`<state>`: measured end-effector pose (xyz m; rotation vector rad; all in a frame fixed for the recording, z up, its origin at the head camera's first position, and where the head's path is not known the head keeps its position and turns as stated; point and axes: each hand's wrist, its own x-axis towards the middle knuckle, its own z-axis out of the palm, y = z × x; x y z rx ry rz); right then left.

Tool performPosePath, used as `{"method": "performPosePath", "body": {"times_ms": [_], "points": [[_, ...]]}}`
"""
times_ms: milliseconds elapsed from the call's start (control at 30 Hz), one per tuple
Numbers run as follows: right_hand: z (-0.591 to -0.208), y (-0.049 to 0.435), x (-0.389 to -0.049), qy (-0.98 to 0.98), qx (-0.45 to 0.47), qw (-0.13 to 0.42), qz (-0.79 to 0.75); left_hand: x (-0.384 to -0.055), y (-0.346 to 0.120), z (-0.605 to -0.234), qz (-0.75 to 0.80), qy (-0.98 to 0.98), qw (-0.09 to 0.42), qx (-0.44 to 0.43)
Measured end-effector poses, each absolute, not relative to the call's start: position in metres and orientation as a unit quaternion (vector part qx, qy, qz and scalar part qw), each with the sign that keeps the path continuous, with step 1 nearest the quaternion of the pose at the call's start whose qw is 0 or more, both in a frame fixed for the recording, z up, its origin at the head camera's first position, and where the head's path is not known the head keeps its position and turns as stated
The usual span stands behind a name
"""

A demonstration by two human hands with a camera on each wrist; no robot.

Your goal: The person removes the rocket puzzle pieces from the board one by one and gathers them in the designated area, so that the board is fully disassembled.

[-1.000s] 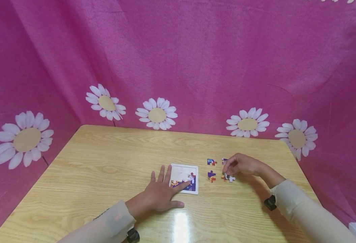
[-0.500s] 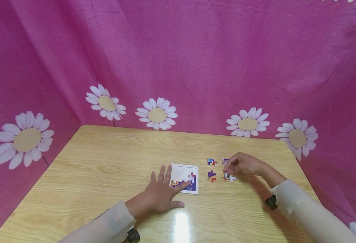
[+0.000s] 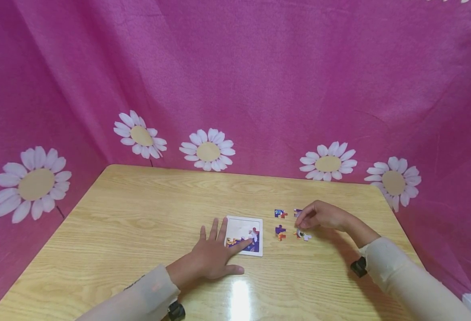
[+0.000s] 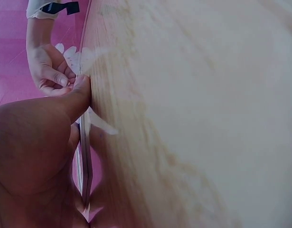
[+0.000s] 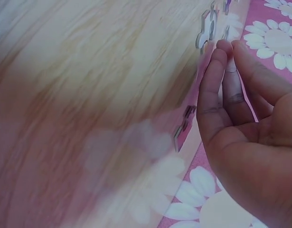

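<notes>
My left hand (image 3: pixel 215 258) lies flat with its fingers spread on the table, its index finger resting across the white-framed puzzle board (image 3: pixel 230 223). Several pieces fill the lower and right part of that board; the upper left shows pale backing. My right hand (image 3: pixel 321 216) hovers over the loose pieces. Its fingers are curled and the thumb and fingertips come together, with nothing visible between them. Just below the fingertips lies a white-and-orange puzzle piece (image 3: pixel 305 237). A purple piece (image 3: pixel 297 211) is partly hidden by that hand. In the right wrist view a puzzle piece (image 5: pixel 206 28) lies beyond the fingertips.
Left of the right hand are a blue-and-red puzzle piece (image 3: pixel 279 214) and a purple-and-orange piece (image 3: pixel 280 232). The wooden table (image 3: pixel 159 200) ends at a pink curtain (image 3: pixel 235 80) printed with daisies. Light glares on the tabletop near the left thumb.
The white-and-orange piece under the right fingertips shows a little more and has shifted slightly. My right hand has barely moved; my left hand and the board stay put.
</notes>
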<state>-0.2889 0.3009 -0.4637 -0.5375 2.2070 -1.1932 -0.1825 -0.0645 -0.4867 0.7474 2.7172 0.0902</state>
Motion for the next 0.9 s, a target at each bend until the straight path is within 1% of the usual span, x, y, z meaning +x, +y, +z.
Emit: {"method": "performPosePath", "body": {"times_ms": [333, 900], "points": [[-0.462, 0.290, -0.290, 0.816, -0.216, 0.287, -0.453, -0.183, -0.065, -0.487, 0.034, 0.951, 0.163, 0.261], [-0.462, 0.241, -0.294, 0.791, -0.249, 0.303, -0.470, -0.184, -0.065, -0.488, 0.026, 0.951, 0.161, 0.261]]}}
